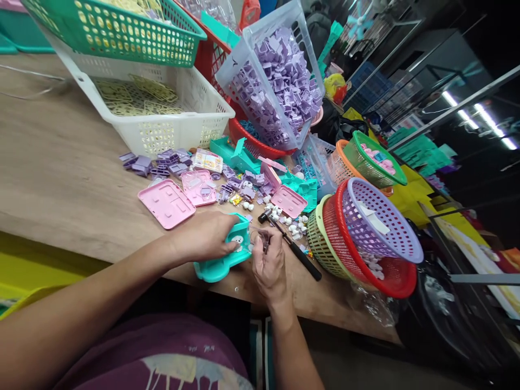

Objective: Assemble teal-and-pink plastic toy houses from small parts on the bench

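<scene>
1. The left hand (211,235), at the lower center of the frame, has its fingers and thumb closed on a teal plastic housing (217,268), gripping its upper part.
2. The housing is just above the near edge of the wooden table (49,146); a small white figure with a dark-dotted face (238,240) shows in its opening, beside the left thumb.
3. The right hand (270,265), just right of the housing, has its thumb and fingers pressed together, pinching a small dark object (266,242), too blurred and covered to identify.
4. A black-handled hammer (306,261) lies slanting at the center right, its head near the right hand's fingers.
5. Above the hands, around the center, lie a pink rectangular panel (166,203), loose purple plastic parts (142,165) and small white figurines (288,220).
6. At the right, a purple round basket (382,216) sits tilted in a red round basket (406,281), with a pale-green basket (325,238) at their left.
7. At the upper center, a clear plastic crate (227,70) full of purple pieces leans at a tilt.
8. At the upper left, a white rectangular basket (125,127) holds pale-yellow openwork pieces (152,89), below a green basket (138,38).
</scene>
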Demonstrator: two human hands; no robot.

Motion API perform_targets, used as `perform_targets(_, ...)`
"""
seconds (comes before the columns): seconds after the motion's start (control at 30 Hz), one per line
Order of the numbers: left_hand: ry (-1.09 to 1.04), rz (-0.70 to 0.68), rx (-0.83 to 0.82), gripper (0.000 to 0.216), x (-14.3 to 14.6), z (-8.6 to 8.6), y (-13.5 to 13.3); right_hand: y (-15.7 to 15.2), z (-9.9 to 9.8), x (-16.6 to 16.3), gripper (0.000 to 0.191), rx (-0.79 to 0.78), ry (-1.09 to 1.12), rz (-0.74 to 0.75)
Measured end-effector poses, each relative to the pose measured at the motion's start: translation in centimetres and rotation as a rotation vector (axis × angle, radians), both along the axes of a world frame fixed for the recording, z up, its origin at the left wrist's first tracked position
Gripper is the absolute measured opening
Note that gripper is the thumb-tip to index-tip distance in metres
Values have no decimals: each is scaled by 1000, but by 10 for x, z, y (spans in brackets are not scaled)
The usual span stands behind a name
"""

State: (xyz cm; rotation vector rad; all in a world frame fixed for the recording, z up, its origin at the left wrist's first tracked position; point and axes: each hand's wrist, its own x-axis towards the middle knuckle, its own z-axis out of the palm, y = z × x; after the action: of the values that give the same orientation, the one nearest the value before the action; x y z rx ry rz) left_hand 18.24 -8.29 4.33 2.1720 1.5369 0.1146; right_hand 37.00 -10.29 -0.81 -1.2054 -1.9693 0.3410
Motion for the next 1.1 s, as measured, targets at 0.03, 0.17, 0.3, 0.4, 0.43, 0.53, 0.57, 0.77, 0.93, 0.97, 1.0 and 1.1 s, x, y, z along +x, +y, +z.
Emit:
perform_targets(0.03, 13, 0, 3, 28, 1, -1, -1, 0, 1, 1, 13, 5, -15, -3)
perform_targets(0.17, 32, 0, 9, 29, 1, -2, -3, 0, 7, 5, 12, -11, -74, 30)
perform_targets(0.3, 16, -7, 6, 29, 1, -2, -2, 0, 8, 5, 13, 42, -164, 53)
perform_targets(0.4, 10, -5, 6, 30, 1, -2, -2, 0, 9, 6, 14, 66, -194, 41)
perform_targets(0.43, 10, -4, 6, 30, 1, -2, -3, 0, 9, 7, 14, 65, -196, 41)
perform_targets(0.53, 16, -1, 4, 30, 1, -3, -3, 0, 11, 10, 14, 64, -203, 57)
perform_targets(0.57, 17, 0, 4, 30, 1, -3, -4, 0, 11, 10, 14, 70, -211, 62)
perform_targets(0.77, 13, 0, -10, 29, 3, 1, -5, 0, 5, 7, 15, 154, -309, 25)
perform_targets(0.93, 33, -18, 1, 30, 4, 4, -7, -3, 5, 2, 34, 176, -390, 34)
perform_targets(0.97, 38, -21, 7, 29, 5, 4, -8, -4, 6, 1, 37, 170, -399, 46)
perform_targets(1.0, 42, -25, 15, 28, 5, 4, -9, -4, 6, 1, 39, 169, -408, 55)
perform_targets(1.1, 48, -35, 29, 25, 8, 4, -10, -4, 2, 1, 38, 187, -444, 41)
